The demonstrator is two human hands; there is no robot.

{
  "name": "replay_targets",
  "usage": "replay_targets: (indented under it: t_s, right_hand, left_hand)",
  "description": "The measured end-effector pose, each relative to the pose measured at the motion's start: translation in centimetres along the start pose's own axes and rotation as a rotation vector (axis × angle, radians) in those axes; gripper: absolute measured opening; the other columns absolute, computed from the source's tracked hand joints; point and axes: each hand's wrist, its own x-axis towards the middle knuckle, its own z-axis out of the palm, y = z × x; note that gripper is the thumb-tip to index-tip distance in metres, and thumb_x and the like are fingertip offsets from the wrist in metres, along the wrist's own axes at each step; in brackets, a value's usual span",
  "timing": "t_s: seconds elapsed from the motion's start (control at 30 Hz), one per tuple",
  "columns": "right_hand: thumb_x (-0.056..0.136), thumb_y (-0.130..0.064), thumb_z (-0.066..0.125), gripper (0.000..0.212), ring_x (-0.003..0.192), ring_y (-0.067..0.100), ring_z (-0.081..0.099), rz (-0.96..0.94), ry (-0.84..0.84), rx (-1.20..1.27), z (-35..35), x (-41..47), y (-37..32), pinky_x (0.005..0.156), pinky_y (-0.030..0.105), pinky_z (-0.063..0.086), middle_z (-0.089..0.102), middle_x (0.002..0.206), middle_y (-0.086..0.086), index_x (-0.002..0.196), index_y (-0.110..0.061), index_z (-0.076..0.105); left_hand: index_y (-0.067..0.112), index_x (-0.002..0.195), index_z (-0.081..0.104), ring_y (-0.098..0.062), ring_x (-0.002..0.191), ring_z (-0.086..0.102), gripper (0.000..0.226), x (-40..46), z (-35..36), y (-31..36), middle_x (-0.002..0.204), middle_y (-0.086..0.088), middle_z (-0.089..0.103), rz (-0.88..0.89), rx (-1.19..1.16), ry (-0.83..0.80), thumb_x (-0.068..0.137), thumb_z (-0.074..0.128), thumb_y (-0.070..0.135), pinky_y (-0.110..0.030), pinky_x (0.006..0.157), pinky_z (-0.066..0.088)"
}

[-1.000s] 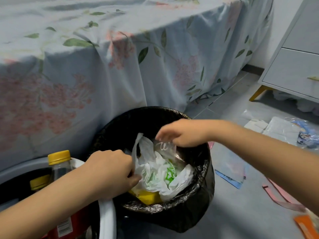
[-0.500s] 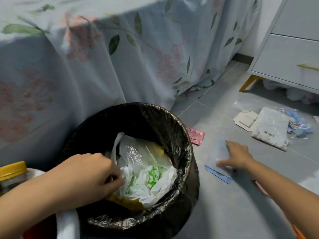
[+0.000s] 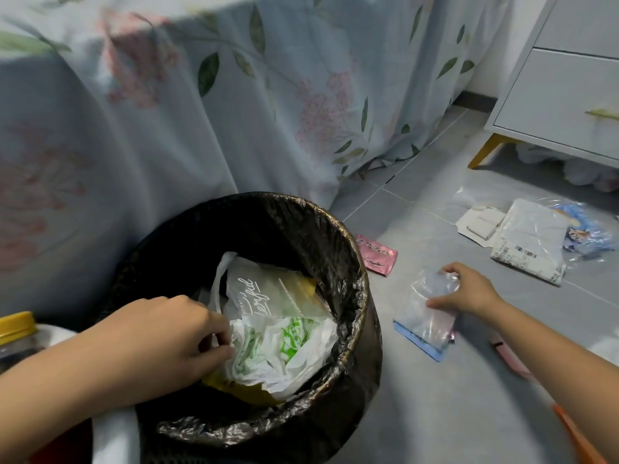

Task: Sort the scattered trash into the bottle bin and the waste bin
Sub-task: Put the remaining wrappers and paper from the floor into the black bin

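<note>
While pinching clear bag (image 3: pixel 427 306) in right hand (image 3: pixel 469 291), noted waste bin (image 3: pixel 348 249) just left of fingertips; left hand (image 3: pixel 174 333) nearer.

Grey tiled floor (image 3: pixel 418 413) is seen w/ pale grout lines. Floral bedsheet (image 3: pixel 201 112) is draped to floor at left; white drawer cabinet (image 3: pixel 562 95) w/ yellow leg (image 3: pixel 485 150) is set at right.

Waste bin (image 3: pixel 351 259): round, lined with crinkled black plastic, standing upright on the grey floor tiles against the draped bedsheet. Inside: white plastic bags (image 3: pixel 278 329) with green print, crumpled, over something yellow. Clear zip bag (image 3: pixel 427 316) with blue edge strip: on the floor just right of the bin, partly bunched upward. Pink sachet (image 3: pixel 376 254): flat beside the bin's rim. Yellow-capped bottle (image 3: pixel 16 333): far left edge, mostly hidden.
</note>
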Motion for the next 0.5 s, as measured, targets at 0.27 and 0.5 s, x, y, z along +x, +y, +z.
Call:
replay_targets:
  t_s: [0.27,0.5]
  right_hand:
    - [0.073,-0.001,0.077,0.06,0.08,0.016,0.063,-0.076,-0.014,0.635,-6.5,-3.5,-6.7,0.058,0.016,0.055,0.063,0.099,0.007,0.126,-0.014,0.053]
    - [0.042,-0.021,0.089,0.076,0.087,0.017,0.071,-0.365,-0.221,0.891,-13.0,-11.3,-19.4,0.066,0.027,0.058,0.067,0.107,0.005,0.113,-0.018,0.061]
  left_hand:
    - [0.046,0.108,0.053,-0.002,0.095,0.061,0.038,-0.4,-1.8,1.4,0.101,0.023,0.061,-0.017,0.059,0.086,0.084,0.033,0.068,-0.023,0.076,0.049]
    - [0.032,0.104,0.067,0.0,0.088,0.069,0.043,-0.3,-4.7,3.4,0.096,0.019,0.072,-0.03,-0.982,0.378,0.069,0.074,0.056,-0.027,0.078,0.056]
